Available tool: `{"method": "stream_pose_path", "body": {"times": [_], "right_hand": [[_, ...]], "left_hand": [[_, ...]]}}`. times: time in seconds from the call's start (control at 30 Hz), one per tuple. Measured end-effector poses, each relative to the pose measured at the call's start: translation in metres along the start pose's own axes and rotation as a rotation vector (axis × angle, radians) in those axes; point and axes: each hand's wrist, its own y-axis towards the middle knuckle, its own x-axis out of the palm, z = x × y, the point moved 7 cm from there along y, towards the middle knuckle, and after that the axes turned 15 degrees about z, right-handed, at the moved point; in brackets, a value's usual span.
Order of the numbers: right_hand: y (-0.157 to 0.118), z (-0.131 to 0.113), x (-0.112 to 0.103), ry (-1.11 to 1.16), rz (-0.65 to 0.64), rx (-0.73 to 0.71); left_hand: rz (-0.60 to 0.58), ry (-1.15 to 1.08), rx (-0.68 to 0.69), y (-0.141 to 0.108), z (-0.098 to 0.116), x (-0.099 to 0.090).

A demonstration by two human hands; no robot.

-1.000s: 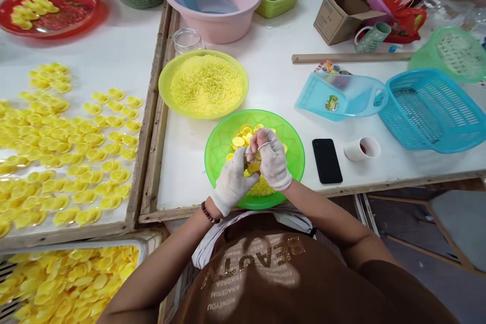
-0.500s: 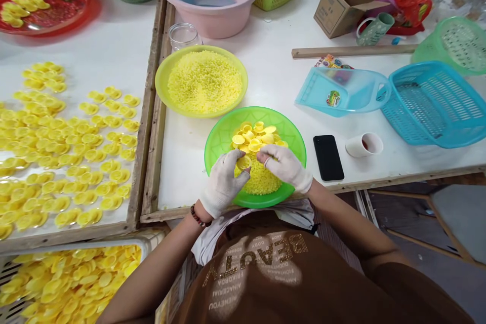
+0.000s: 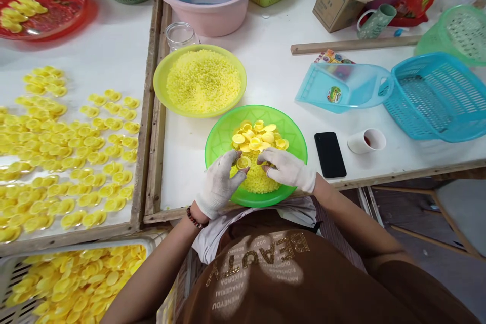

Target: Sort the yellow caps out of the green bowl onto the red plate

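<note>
My left hand (image 3: 219, 183), in a white glove with bare fingertips, pinches a small yellow plastic cup (image 3: 243, 163), its round opening facing up. Opposite it, my right hand (image 3: 287, 168) is gloved the same way, fingers curled and closed over the pellets; whatever lies between those fingertips is hidden. Both hands are above a green bowl (image 3: 218, 139). Inside that bowl are small yellow pellets (image 3: 260, 182) on the near side and a heap of yellow cups (image 3: 255, 137) at the far side. Behind it stands a yellow bowl (image 3: 161, 81) full of similar pellets (image 3: 205, 81).
Many yellow pieces (image 3: 81, 136) cover the left table, beyond a wooden edge (image 3: 142, 126). Below is a crate of yellow pieces (image 3: 83, 278). To my right are a black phone (image 3: 330, 155), a paper cup (image 3: 360, 143), a blue scoop (image 3: 341, 88) and a blue basket (image 3: 436, 106).
My right hand has lowered slightly toward the pellets, its fingers reaching further down. My left hand still holds the yellow cup, in nearly the same place. The camera view has shifted a little.
</note>
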Motion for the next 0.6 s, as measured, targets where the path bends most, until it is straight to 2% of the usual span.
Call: {"method": "stream_pose_path", "body": {"times": [0.1, 0.17, 0.27, 0.33, 0.43, 0.53, 0.6], "right_hand": [[-0.003, -0.006, 0.006, -0.213, 0.024, -0.040], [-0.006, -0.007, 0.015, -0.301, -0.001, -0.040], [-0.009, -0.006, 0.026, -0.373, -0.037, -0.086], [-0.009, -0.003, 0.029, -0.393, -0.043, -0.132], [-0.010, -0.001, 0.032, -0.397, -0.042, -0.180], [-0.011, -0.003, 0.033, -0.401, -0.035, -0.214], [-0.009, -0.008, 0.030, -0.419, -0.015, -0.253]], "left_hand": [[0.021, 0.006, 0.026, 0.001, 0.005, -0.007], [0.048, -0.001, 0.038, 0.004, 0.008, -0.020], [0.189, 0.055, -0.018, 0.012, -0.008, -0.060], [0.303, 0.174, -0.102, 0.013, -0.035, -0.097], [0.408, 0.401, -0.283, 0.004, -0.093, -0.155], [0.427, 0.546, -0.507, -0.010, -0.151, -0.204], [0.397, 0.590, -0.612, -0.014, -0.180, -0.226]]}}
